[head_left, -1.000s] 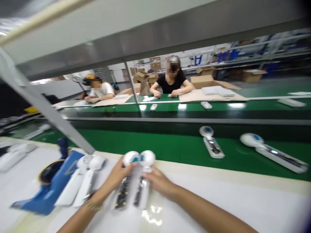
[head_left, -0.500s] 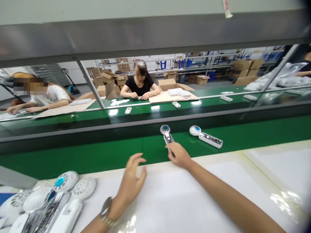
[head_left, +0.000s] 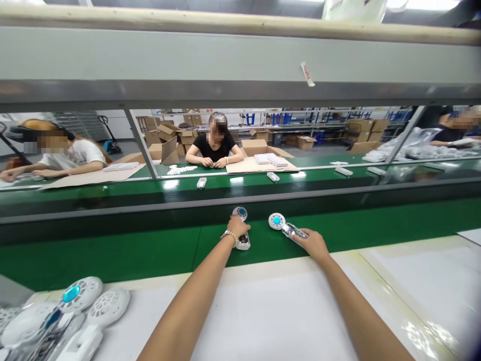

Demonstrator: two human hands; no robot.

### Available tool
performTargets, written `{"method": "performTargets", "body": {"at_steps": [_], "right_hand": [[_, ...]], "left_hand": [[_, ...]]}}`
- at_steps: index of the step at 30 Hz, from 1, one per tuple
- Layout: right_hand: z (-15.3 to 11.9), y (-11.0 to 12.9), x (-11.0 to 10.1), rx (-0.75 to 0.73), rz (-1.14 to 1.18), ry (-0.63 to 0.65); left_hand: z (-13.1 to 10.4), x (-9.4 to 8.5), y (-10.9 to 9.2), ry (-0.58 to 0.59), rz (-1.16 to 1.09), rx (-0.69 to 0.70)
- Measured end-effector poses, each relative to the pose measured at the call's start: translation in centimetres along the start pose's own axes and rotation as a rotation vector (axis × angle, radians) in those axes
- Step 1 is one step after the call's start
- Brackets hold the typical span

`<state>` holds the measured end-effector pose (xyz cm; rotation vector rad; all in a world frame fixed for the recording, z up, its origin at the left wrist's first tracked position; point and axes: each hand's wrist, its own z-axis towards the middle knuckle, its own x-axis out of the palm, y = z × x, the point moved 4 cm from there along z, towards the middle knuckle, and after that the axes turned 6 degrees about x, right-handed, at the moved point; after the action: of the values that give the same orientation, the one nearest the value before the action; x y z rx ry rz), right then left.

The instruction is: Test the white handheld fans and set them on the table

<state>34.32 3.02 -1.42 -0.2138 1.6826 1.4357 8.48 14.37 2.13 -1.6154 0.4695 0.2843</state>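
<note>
Two part-built white handheld fans, with blue hubs and bare circuit boards in their handles, are at the green conveyor belt. My left hand [head_left: 239, 228], with a bracelet at the wrist, is closed over the upper handle of the left fan [head_left: 244, 244], just below its round head. The fingers are partly hidden behind the hand. My right hand [head_left: 314, 244] grips the lower end of the handle of the right fan [head_left: 277, 221], whose head points left and away. The two fans are apart from each other.
More fan parts [head_left: 80, 295] are piled at the near left on the white worktop [head_left: 270, 311]. Beyond the green belt [head_left: 150, 245] runs a grey rail [head_left: 131, 207]. White casings [head_left: 273, 176] lie past it, where co-workers sit. A shelf beam [head_left: 188, 57] crosses overhead.
My left hand has reached forward from above the worktop onto the left fan. My right hand has left that fan and taken the right one. Both fans sit further left in view.
</note>
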Motion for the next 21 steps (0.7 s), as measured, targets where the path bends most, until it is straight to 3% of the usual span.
{"method": "performTargets", "body": {"at_steps": [3, 7, 9, 12, 15, 18, 21], "right_hand": [[-1.2, 1.6, 1.3, -0.024, -0.047, 0.022], [-2.7, 3.4, 3.0, -0.069, 0.096, -0.024], [-3.7, 4.9, 4.4, -0.103, 0.311, 0.068], [-5.9, 7.7, 7.7, -0.047, 0.701, 0.378], [-8.3, 10.6, 10.7, 0.054, 0.951, 0.629], [-9.5, 12.2, 12.0, 0.119, 1.011, 0.699], [-9.3, 12.4, 12.0, 0.193, 1.070, 0.717]], "left_hand": [[-1.1, -0.7, 0.2, 0.178, -0.071, -0.073], [-5.0, -2.4, 1.6, 0.375, -0.248, -0.114], [-6.7, -3.4, 3.2, 0.375, -0.336, -0.114], [-7.8, -4.7, 5.8, 0.263, -0.605, -0.121], [-7.7, -5.4, 7.3, 0.177, -0.713, -0.099], [-7.3, -5.8, 7.8, 0.128, -0.772, -0.083], [-7.3, -5.8, 7.8, 0.145, -0.818, -0.065]]}}
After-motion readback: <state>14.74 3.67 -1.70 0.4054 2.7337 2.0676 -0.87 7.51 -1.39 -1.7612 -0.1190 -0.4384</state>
